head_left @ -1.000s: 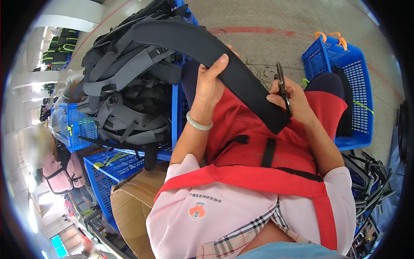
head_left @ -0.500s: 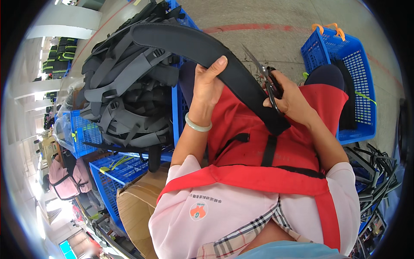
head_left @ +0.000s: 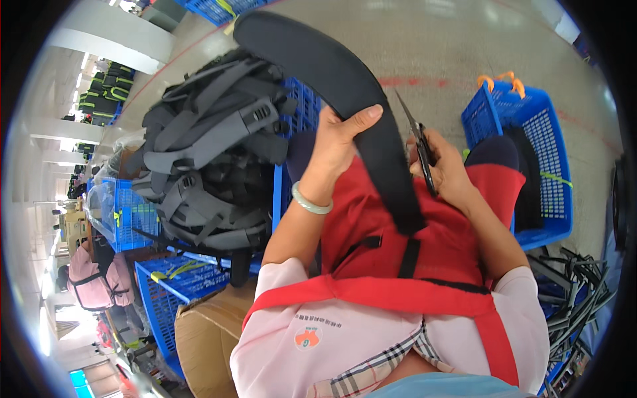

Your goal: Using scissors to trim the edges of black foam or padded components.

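The long, curved, black padded strap [head_left: 355, 89] stood steeper than half a second earlier, its lower end over the red cloth apron [head_left: 352, 219]. The bare left hand [head_left: 337, 142] gripped its middle; the bare right hand [head_left: 444, 167] gripped black-handled metal scissors [head_left: 423, 144] beside it.

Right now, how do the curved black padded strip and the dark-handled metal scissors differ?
The strip is broad and curved; the scissors are slim and straight-bladed. The strip outsizes the scissors. The left hand grips the strip, the right hand the scissors. Both are held.
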`<state>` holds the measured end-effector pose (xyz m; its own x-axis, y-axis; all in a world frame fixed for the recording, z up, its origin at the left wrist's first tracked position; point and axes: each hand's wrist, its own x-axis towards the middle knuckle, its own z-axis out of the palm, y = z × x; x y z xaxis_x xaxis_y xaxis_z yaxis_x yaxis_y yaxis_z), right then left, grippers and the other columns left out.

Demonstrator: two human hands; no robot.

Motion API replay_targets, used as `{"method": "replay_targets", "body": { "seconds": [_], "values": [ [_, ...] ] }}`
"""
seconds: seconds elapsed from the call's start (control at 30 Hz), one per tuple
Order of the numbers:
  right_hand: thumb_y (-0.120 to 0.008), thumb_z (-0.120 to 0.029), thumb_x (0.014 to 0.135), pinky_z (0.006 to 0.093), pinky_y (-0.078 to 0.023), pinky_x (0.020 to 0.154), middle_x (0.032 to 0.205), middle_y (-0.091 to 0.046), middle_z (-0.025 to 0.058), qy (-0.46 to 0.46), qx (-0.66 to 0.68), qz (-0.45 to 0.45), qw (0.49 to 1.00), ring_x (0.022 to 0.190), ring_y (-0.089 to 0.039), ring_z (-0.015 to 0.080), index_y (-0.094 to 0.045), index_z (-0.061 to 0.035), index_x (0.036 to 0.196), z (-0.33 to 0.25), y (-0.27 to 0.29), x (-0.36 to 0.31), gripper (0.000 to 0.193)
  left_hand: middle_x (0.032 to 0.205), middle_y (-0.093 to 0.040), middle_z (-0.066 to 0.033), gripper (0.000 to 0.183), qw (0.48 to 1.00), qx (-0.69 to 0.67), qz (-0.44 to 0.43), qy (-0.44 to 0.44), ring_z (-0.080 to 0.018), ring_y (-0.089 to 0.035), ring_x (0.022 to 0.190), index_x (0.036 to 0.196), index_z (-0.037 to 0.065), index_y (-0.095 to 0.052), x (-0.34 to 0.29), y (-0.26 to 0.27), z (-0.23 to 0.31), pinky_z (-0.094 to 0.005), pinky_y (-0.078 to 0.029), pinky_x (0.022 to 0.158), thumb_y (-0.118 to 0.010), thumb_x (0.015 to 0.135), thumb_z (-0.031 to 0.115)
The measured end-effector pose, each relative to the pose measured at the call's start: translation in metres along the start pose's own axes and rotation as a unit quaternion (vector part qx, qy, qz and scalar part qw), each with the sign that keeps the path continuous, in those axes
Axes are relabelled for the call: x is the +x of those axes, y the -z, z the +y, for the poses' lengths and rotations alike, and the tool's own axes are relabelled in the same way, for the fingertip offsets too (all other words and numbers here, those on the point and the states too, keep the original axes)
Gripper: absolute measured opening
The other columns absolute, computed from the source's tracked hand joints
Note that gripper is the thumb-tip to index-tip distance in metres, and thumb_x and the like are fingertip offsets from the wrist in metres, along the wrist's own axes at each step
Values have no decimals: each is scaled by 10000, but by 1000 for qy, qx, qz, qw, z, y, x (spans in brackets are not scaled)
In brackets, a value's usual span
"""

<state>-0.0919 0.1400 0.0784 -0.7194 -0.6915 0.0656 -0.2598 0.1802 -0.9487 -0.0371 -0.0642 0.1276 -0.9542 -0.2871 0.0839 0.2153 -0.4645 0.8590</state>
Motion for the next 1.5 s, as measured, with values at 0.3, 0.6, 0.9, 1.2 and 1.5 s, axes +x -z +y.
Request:
{"method": "replay_targets", "body": {
  "seconds": [0.3,0.6,0.9,1.2,1.5],
  "values": [
    [-766,-114,790,262,-477,698,972,-602,60,79,267,134,951,797,-590,113,-461,-62,1001,-26,25,26,374,860,-638,7,235,856,422,-251,161,-72,-549,817,949,-18,-650,-27,14,39,-251,-470,755,-767,766,72],
    [-753,-150,816,223,-463,582,713,-539,-10,17,275,69,959,649,-548,70,-526,-66,884,-1,11,15,251,642,-538,-191,243,771,588,-231,75,-307,-568,582,826,0,-649,-65,35,3,-348,-439,559,-722,810,231],
    [-686,-228,875,211,-447,505,715,-572,19,-77,252,26,964,583,-553,84,-545,-32,959,-21,-10,2,256,852,-668,-36,179,943,214,-150,205,-84,-608,766,974,-29,-664,-25,12,-3,-213,-492,668,-707,834,72],
    [-824,-354,711,332,-460,666,897,-571,117,-108,-23,-19,994,707,-536,199,-446,-20,1156,1,-23,-52,673,794,-686,-59,116,980,102,54,163,-110,-642,640,925,-14,-680,-36,27,-4,-222,-510,562,-707,833,53],
    [-847,-355,658,342,-459,716,905,-550,123,-111,-102,-41,988,749,-495,230,-399,-42,1175,-8,-36,-44,754,794,-684,-50,135,987,62,48,139,-105,-639,651,938,-12,-683,-44,23,-6,-215,-512,574,-718,827,56]
  ]
}}
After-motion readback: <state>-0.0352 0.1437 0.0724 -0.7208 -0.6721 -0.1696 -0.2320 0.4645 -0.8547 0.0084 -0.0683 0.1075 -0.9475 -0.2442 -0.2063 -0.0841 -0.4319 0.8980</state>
